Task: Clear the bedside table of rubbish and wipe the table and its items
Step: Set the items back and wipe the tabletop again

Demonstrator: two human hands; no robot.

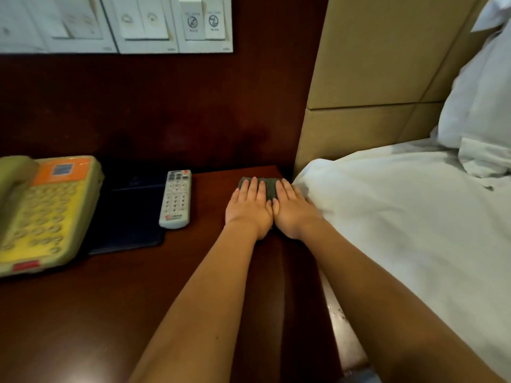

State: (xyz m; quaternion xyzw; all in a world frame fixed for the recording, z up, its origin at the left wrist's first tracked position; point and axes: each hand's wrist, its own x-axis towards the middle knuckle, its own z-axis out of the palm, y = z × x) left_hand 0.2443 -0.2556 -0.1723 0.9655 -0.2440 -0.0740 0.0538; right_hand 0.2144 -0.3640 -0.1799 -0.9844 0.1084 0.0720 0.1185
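Right of frame centre, the left hand (249, 207) and right hand (290, 208) lie side by side with straight fingers pressing, not gripping, a grey cloth (269, 187) flat on the bedside table (215, 261), apparently to spread wiping pressure at its far corner beside the bed (401, 217).

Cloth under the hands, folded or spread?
Folded: the grey cloth is a small compact pad, pressed flat-fingered by the left hand and right hand on the table.
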